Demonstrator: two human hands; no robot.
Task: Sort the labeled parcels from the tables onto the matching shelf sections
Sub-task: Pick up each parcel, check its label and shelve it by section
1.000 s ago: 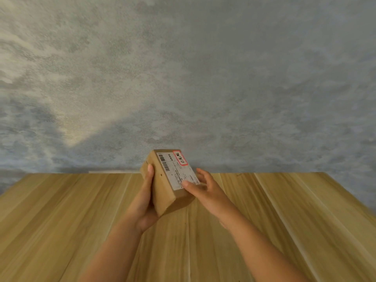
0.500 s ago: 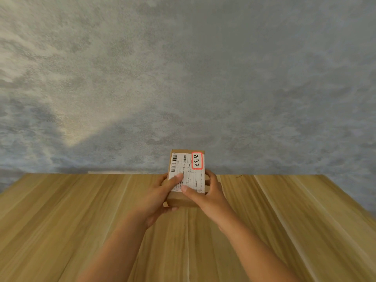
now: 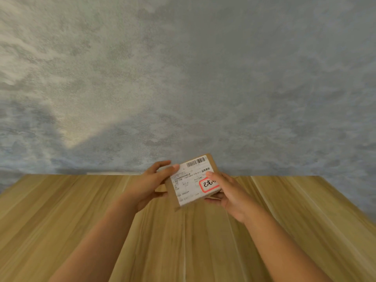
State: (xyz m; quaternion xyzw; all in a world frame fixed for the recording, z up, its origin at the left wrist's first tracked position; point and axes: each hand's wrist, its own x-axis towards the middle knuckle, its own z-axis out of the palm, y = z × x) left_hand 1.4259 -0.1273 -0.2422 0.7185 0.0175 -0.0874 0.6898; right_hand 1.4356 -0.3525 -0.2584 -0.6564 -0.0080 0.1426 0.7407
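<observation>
A small brown cardboard parcel (image 3: 189, 185) is held up in front of me above the wooden table (image 3: 81, 216). Its white shipping label faces me, with a barcode at the top and a red-framed sticker with black handwriting at the lower right. My left hand (image 3: 151, 183) grips the parcel's left side, thumb on the label's upper left corner. My right hand (image 3: 227, 192) holds the right and underside, its thumb partly covering the red sticker. No shelf is in view.
A mottled grey-blue wall (image 3: 183, 78) fills the upper part of the view, right behind the table's far edge. The light wooden tabletop spreads wide to both sides below my arms.
The parcel has been turned clockwise in both hands: the barcode went from the upper left to the top right, and the red sticker from the top right to the lower right.
</observation>
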